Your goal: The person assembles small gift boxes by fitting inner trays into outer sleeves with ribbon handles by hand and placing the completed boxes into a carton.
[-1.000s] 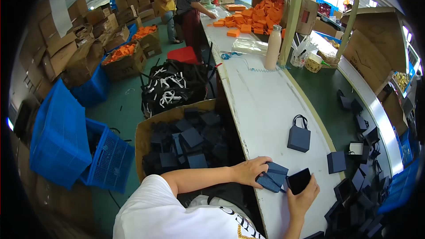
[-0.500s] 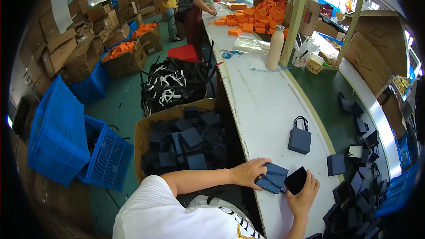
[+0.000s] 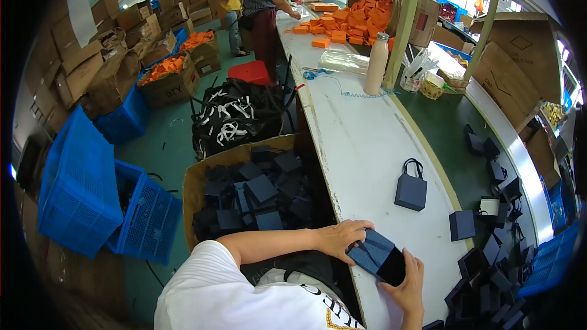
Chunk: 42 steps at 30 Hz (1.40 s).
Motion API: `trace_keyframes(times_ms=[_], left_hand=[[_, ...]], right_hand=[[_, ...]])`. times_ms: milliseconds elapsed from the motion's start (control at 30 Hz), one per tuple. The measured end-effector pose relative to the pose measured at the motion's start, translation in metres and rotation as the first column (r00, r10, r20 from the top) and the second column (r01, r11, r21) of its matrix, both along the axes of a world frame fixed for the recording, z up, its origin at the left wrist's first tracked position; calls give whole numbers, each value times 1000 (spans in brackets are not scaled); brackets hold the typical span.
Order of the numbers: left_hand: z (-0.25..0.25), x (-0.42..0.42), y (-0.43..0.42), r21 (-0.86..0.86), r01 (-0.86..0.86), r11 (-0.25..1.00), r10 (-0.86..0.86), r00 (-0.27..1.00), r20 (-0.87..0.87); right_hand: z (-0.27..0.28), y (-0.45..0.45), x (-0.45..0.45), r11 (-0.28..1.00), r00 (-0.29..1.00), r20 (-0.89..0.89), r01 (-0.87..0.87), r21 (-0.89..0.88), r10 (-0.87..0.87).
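My left hand (image 3: 342,239) is closed around the left end of a dark blue box (image 3: 370,252) above the white table. My right hand (image 3: 406,285) grips a black box piece (image 3: 393,267) by its outer side, thumb below and fingers over the edge. The two pieces meet edge to edge between my hands; whether one sits inside the other I cannot tell. Just beyond them, a small dark blue box with a looped handle (image 3: 411,190) stands on the table.
A carton of dark blue boxes (image 3: 191,189) stands left of the table (image 3: 361,140). More dark boxes (image 3: 489,269) lie along the right side. A bottle (image 3: 375,67) and orange boxes (image 3: 367,18) are farther up, with two people (image 3: 260,0) at the far left.
The black piece has come up against the blue box, closing the gap between them. My right hand has shifted slightly down and left.
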<state>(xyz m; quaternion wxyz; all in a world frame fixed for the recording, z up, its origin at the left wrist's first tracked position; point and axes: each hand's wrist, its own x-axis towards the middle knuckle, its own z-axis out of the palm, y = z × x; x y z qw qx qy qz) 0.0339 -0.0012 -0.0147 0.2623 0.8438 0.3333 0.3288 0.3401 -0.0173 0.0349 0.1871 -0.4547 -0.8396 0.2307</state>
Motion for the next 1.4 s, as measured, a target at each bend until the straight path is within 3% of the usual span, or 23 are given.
trace_keyframes(times_ms=[133,333,433,500,633,733,833,900,933,1000,1067,1133,1167,1300,1333,1400], left_hand=[[5,-1,-9,31,105,994,-103,993,-50],[-13,18,-38,-12,78,997,-79,994,-79],[-14,31,-37,-36,28,999,-30,998,-60],[-17,37,-37,-43,10,999,-12,999,-42],[-21,38,-27,-18,3,1000,-2,1000,12],[-23,35,-32,22,-61,998,59,996,64],[-17,28,-50,-49,-159,986,166,958,234],[-18,4,-70,9,-337,941,327,918,224],[-20,-9,-79,20,-447,894,424,860,282],[-22,-41,-103,-45,-655,754,631,705,323],[-38,-72,-131,-126,-874,470,867,431,249],[-70,-110,-155,-130,-981,146,978,123,170],[-83,-126,-165,-219,-976,10,985,-28,169],[-114,-203,-196,-261,-866,-426,899,-438,-11],[-135,-229,-203,-235,-842,-486,870,-493,-31],[-155,-266,-212,-350,-812,-467,874,-484,-44]], right_hand=[[-6,-13,5,995,997,-26,-71,-67,69],[-22,-27,3,992,991,-82,-107,-65,101],[-35,-28,-18,958,821,-523,99,-268,-231],[-46,-30,-54,970,805,-573,11,-241,-151],[-35,-14,-77,951,685,-684,41,-306,-249],[-53,-15,-72,954,648,-720,38,-296,-249],[-57,-16,-74,953,584,-765,49,-300,-272],[-53,-18,-72,945,599,-741,88,-315,-303],[-57,-17,-69,959,611,-741,137,-249,-279],[-72,-18,-54,936,608,-712,206,-286,-352],[-74,-19,-52,906,540,-728,286,-313,-422],[-70,-19,-55,906,559,-713,291,-308,-422],[-69,-18,-57,906,566,-708,296,-303,-422],[-71,-19,-58,921,597,-701,239,-309,-390],[-76,-18,-56,920,587,-709,228,-318,-390],[-82,-18,-55,912,558,-722,233,-337,-409]])
